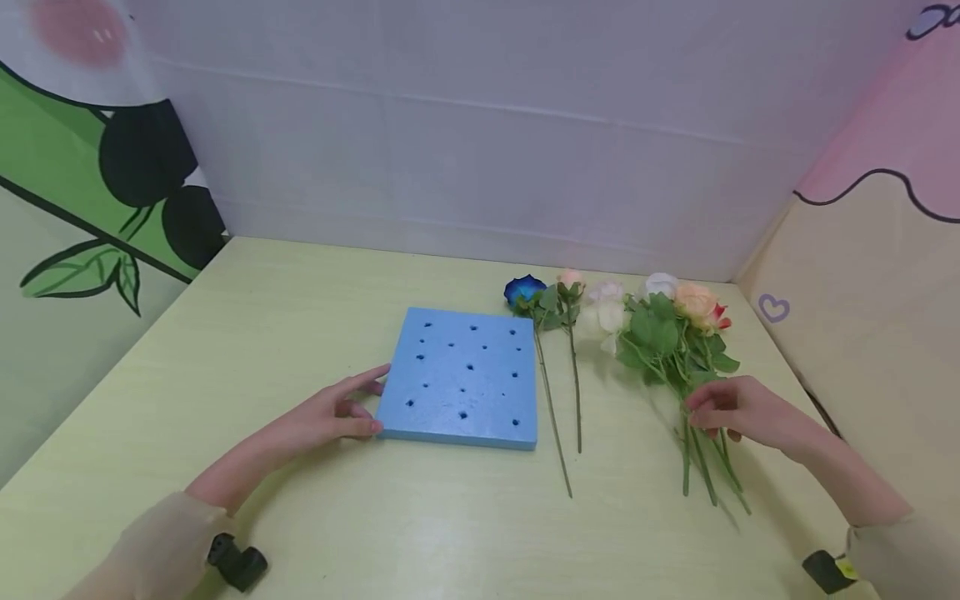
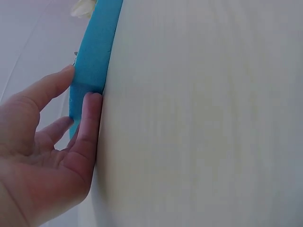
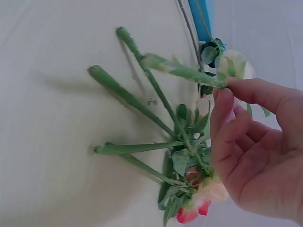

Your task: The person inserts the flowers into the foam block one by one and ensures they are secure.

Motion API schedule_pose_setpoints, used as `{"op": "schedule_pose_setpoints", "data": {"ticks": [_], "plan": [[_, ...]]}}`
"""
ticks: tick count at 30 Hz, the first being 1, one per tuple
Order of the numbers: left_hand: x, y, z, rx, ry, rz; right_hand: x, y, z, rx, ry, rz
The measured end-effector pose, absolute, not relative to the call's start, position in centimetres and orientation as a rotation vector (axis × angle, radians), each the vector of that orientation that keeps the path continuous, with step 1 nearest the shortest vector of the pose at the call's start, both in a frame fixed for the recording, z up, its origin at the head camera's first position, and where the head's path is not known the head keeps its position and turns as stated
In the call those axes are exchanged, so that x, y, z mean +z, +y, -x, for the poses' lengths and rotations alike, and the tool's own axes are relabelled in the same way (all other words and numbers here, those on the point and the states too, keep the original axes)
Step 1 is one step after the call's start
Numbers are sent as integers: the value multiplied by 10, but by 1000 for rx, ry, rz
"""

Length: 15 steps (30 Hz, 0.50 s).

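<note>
My left hand (image 1: 330,417) rests at the left side of a blue foam block (image 1: 450,379) dotted with holes, fingers spread along its edge and thumb near the front left corner. In the left wrist view, the fingertips touch the block's side wall (image 2: 92,61). On the right, my right hand (image 1: 738,412) is over the stems of a bunch of artificial flowers (image 1: 663,333). Thumb and index finger pinch one thick green flower stem (image 3: 182,71) near its cut end. Several other stems (image 3: 128,97) lie below the hand, apart from the fingers.
A blue rose (image 1: 525,289) and a pink rose (image 1: 570,279) lie just right of the block, their long thin stems pointing toward me. A pale fabric wall (image 1: 480,167) stands behind the light wooden table (image 1: 300,292), with a printed side panel (image 1: 885,308) at right.
</note>
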<state>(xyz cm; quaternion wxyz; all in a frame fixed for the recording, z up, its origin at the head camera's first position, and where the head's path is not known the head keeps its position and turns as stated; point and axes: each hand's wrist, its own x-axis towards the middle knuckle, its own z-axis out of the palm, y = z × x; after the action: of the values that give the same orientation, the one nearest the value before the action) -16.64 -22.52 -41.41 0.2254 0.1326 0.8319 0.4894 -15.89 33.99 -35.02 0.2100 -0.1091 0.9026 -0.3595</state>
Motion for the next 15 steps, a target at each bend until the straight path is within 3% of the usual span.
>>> {"op": "schedule_pose_setpoints", "data": {"ticks": [15], "plan": [[-417,-225,165,1334,2331,-361,-329,321,174,-1088,2560,368]]}}
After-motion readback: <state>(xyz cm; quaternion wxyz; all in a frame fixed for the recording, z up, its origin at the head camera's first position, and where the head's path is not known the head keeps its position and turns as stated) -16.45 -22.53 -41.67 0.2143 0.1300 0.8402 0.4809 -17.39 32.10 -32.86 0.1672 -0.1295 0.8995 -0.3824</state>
